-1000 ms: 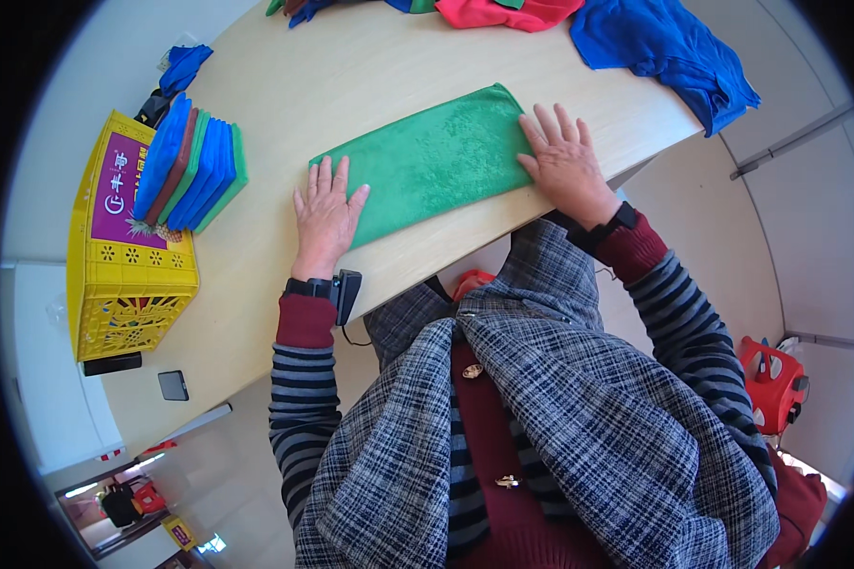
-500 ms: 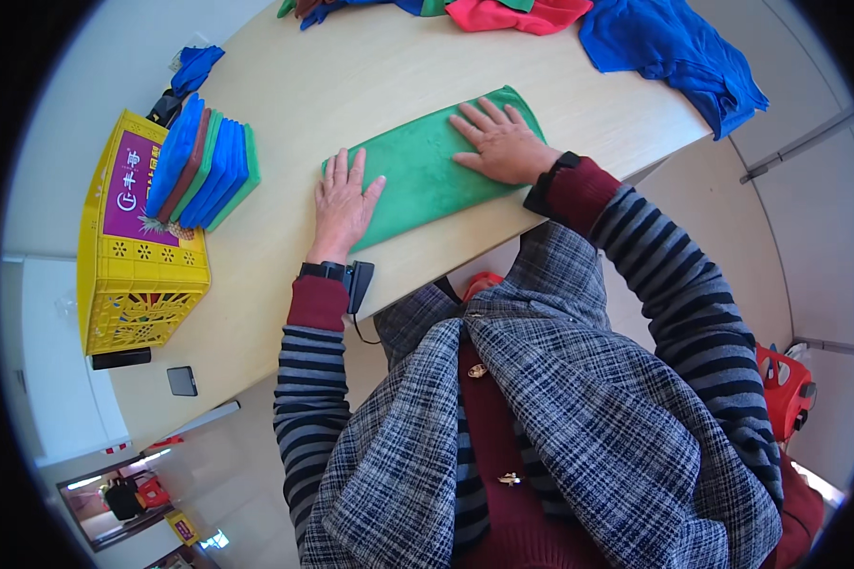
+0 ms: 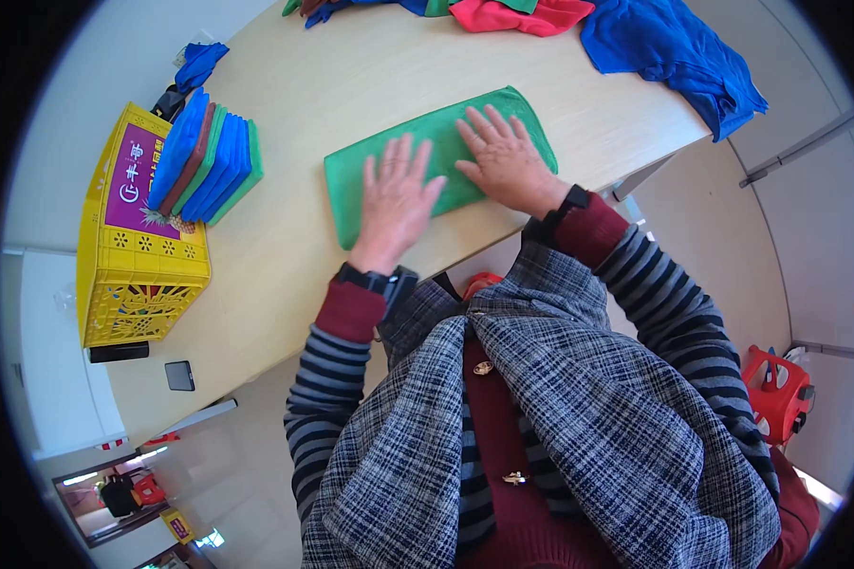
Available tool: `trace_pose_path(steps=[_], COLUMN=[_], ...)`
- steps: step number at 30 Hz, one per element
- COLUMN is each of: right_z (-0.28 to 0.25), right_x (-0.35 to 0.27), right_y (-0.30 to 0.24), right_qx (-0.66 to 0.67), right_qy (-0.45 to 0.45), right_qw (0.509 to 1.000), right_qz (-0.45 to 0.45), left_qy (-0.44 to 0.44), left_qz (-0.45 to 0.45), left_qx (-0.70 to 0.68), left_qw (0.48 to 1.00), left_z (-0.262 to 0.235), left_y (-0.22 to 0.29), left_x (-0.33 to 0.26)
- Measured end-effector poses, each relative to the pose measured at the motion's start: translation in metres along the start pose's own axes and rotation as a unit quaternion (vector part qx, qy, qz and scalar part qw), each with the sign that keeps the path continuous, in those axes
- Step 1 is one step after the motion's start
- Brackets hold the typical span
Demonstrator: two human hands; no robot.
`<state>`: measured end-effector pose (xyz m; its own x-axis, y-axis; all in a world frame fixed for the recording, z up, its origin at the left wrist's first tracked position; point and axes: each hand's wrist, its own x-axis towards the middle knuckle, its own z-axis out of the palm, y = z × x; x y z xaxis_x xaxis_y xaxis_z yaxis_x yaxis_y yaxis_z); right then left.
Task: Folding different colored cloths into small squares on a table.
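**Green cloth flat under both my palms**

Green cloth [image 3: 389, 161] lies folded on the pale table [image 3: 294, 275], its long axis running from my lower left up to my upper right. Both hands rest on it, side by side near its middle. My left hand [image 3: 396, 194] lies flat, fingers spread, gripping nothing. My right hand [image 3: 503, 159] does likewise, slightly farther up the cloth.

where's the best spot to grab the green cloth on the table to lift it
Probably the bare left end of the green cloth, at a corner, coming in from the person's left. The cloth lies flat, with the left hand and right hand spread on its middle and right part, so only that end is free. Being limp and flat, it suits a pinch at the edge.
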<state>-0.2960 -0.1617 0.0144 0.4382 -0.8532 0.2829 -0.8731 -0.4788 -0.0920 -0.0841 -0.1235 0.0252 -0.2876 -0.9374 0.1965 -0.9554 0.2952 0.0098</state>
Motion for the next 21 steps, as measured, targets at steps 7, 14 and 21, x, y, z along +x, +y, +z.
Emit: trace_pose_path(steps=[7,14,21], right_z=[0.01,0.006,-0.013], right_x=[-0.012,-0.02,-0.028], right_y=[-0.003,0.018,0.03], right_qx=[0.035,-0.002,-0.032], right_qy=[-0.001,0.006,-0.03], right_qw=[0.999,1.0,0.998], right_qz=[0.003,0.017,0.04], left_qy=[-0.014,-0.018,0.073], left_qz=[0.039,-0.069,-0.154], left_qx=[-0.04,-0.023,-0.044], left_qw=[0.998,0.997,0.984], left_z=[0.018,0.006,-0.011], left_y=[0.003,-0.052,-0.082], left_x=[-0.003,-0.049,-0.087])
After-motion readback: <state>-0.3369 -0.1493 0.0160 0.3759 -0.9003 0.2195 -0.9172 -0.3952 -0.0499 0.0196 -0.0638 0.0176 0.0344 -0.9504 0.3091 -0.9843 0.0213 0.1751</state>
